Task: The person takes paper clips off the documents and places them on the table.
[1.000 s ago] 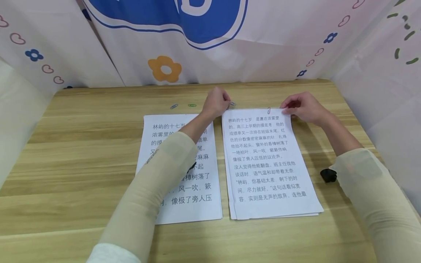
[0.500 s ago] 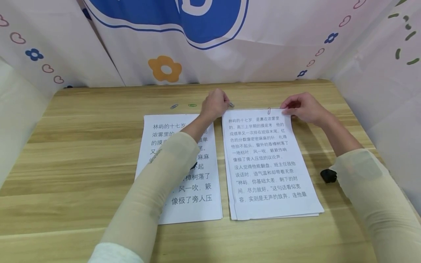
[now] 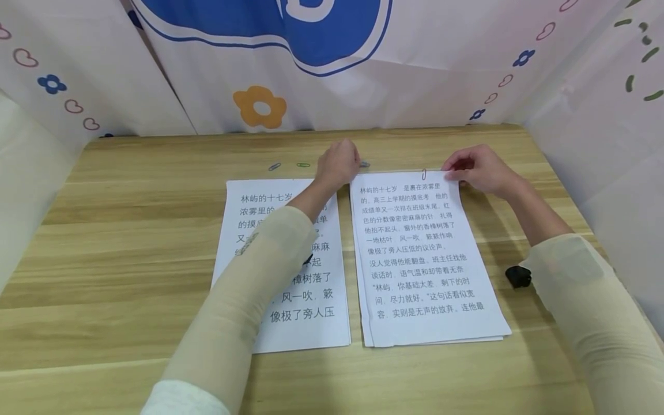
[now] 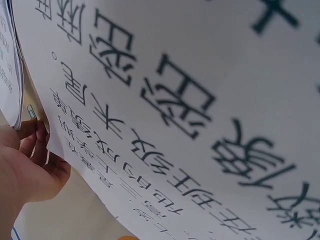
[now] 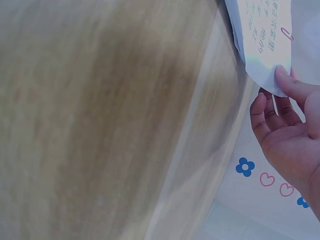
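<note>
A white printed cloth backdrop (image 3: 446, 92), with blue lettering panel and orange flower, hangs behind the far edge of the wooden desk (image 3: 104, 259). Two beige sleeves reach in from the desk's near edge: the left sleeve (image 3: 228, 311) crosses the left-hand paper stack (image 3: 319, 297), while the right sleeve (image 3: 596, 323) lies near the desk's right edge.

Both stacks bear printed Chinese text and lie side by side, a narrow strip of desk between them; the right-hand paper stack (image 3: 420, 259) is nearer the desk's right edge, its lower sheets showing along its left and bottom sides.

The right hand (image 3: 478, 168) pinches that stack's far right corner, thumb on the front and fingers behind. The left hand (image 3: 338, 162) is by its far left corner, fingertips pinching a bluish paperclip (image 4: 31, 111).

A small black object (image 3: 519, 276) sits just beside the right sleeve. A red paperclip (image 3: 424, 174) straddles the right-hand stack's far edge; a blue paperclip (image 3: 275, 166) and a green paperclip (image 3: 303, 165) lie toward the desk's far edge, beyond the left-hand stack.
</note>
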`<state>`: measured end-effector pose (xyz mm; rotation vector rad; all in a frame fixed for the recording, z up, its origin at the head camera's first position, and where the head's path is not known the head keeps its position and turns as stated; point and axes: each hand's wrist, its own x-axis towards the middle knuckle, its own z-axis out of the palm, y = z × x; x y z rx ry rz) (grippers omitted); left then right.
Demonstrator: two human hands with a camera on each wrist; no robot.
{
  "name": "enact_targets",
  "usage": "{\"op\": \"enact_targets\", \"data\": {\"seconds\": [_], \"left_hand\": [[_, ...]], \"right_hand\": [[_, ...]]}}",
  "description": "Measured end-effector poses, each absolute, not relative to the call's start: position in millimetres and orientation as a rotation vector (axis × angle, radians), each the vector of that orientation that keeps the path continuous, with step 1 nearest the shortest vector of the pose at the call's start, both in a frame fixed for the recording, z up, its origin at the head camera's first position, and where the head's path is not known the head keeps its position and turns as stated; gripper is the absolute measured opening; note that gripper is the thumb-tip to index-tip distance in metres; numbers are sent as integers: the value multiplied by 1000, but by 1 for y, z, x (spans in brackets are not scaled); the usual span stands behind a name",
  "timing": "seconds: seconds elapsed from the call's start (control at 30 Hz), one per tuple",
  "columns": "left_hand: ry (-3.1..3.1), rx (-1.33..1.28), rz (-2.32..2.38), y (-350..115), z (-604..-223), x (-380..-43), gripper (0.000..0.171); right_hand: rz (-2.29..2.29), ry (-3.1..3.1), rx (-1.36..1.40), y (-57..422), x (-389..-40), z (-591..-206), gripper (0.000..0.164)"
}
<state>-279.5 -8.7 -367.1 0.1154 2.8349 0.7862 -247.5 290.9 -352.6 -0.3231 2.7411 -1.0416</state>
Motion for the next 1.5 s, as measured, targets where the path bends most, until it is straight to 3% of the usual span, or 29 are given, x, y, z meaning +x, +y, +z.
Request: {"op": "enact_targets", "data": {"seconds": [1.5], "left_hand": [[2841, 27, 769, -5, -366, -282, 8]], "right_hand": [[-1036, 2729, -308, 291, -247, -350, 15]]}}
